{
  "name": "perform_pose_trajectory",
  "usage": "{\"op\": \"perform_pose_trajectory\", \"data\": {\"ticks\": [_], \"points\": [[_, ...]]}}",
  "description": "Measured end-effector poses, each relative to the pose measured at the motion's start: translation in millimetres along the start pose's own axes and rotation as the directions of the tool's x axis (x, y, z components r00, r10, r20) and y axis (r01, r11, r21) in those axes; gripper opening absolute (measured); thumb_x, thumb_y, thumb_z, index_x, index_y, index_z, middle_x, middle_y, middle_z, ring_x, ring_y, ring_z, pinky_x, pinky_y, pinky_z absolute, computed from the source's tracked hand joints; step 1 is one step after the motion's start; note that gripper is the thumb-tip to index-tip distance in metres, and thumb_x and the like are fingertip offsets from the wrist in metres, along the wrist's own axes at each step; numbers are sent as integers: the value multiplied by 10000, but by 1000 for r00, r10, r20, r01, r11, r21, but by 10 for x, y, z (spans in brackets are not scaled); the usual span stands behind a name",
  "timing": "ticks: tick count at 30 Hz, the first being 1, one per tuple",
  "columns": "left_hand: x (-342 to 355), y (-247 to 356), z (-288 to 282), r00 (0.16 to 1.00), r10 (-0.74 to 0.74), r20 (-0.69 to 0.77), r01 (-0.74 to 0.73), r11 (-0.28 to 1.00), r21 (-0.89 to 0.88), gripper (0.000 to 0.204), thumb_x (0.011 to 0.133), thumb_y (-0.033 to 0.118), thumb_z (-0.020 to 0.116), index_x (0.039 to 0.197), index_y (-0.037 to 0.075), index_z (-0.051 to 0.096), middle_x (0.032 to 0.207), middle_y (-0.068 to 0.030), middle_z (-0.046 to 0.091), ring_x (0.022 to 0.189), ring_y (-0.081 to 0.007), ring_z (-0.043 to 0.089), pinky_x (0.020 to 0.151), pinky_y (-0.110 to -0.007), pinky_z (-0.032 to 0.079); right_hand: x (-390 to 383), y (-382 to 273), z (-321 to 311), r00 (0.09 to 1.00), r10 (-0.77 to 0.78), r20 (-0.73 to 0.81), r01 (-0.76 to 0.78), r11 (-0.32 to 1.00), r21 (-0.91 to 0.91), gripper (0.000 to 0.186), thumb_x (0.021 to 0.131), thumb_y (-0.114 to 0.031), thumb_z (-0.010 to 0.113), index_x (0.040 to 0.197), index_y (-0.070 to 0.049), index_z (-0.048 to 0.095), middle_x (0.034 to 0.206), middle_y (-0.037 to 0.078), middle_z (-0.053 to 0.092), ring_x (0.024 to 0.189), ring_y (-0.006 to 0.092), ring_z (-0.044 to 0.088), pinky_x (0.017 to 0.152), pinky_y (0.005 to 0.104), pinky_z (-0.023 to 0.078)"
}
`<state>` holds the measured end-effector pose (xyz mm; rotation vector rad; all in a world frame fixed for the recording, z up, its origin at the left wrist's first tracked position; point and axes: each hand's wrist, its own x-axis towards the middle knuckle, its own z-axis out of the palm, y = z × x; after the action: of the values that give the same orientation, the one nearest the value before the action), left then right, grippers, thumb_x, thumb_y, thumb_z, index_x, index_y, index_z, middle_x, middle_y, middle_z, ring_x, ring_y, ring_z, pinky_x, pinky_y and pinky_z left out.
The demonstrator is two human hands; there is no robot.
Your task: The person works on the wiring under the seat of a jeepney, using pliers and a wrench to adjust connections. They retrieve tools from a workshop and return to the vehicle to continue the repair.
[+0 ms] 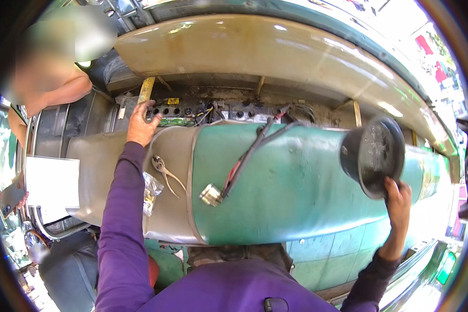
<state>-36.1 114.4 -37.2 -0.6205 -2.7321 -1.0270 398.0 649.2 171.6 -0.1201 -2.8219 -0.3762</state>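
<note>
My right hand [399,200] grips the rim of a black plastic bucket [359,153], tilted on its side over the right part of the bench seat. My left hand [142,125] rests at the seat's far edge beside a battery [177,115], thumb and fingers apart, by the lower end of a yellow strut [146,89]. A second battery [242,113] sits to the right, partly hidden by the seat. On the seat lie slip-joint pliers [161,167], a clear plastic bag with small metal parts [152,191], and dark cables [252,151] ending in a metal clamp [211,195].
The bench seat [296,177], brown and green, spans the middle. Behind the batteries stands a long tan panel [234,44]. Another person's arm [67,93] reaches in at upper left, above a white sheet [53,181]. A dark backpack [70,273] sits at lower left.
</note>
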Motion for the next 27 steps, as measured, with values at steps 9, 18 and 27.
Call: {"op": "perform_pose_trajectory", "data": {"ticks": [9,18,27], "points": [[-1384,532,-989,995,-97,6,94,979,183,428,949,226,701,1293,-22,641,1314,-163,650,1235,-301,611,1037,-403,475,-3266,-110,-445,174,882,438,-982,190,6,494,913,-347,654,790,130,631,587,226,517,581,212,507,620,438,457],[-2577,586,-1145,960,-273,-70,279,893,354,468,922,277,727,1308,27,641,1310,-193,619,1235,-360,590,1049,-453,464,-5429,-898,1516,-51,867,496,-998,-54,-9,589,863,-470,637,762,109,679,707,325,639,700,438,662,771,508,499],[-2894,1036,-1175,964,-237,-124,267,887,378,486,831,235,760,1251,16,647,1299,-217,603,1255,-385,558,1081,-452,441,-5742,-1818,2988,-283,738,613,-761,-562,325,549,928,-466,666,646,-4,571,569,53,515,451,172,421,434,382,345]]}}
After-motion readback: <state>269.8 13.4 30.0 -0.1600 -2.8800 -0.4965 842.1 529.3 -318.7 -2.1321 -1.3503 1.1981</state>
